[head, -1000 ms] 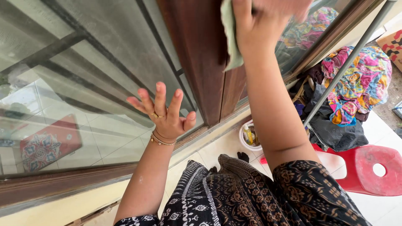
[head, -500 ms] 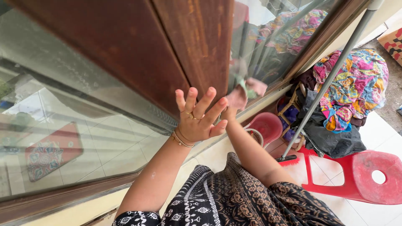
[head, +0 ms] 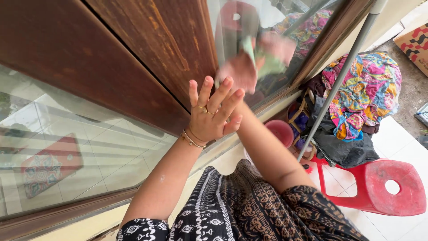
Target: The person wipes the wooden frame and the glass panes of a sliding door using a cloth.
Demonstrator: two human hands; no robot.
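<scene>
Your right hand (head: 240, 71) is blurred and partly hidden behind your left, its fingers closed on a pale green cloth (head: 263, 60) against the glass pane (head: 263, 18). Your left hand (head: 211, 114) spreads open fingers, holding nothing, before the dark brown wooden frame (head: 169, 40).

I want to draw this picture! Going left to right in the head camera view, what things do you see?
Red patterned mat behind the glass → brown wooden frame → left hand → right hand with a pale green cloth → grey pole → colourful cloth pile → red plastic chair.
</scene>
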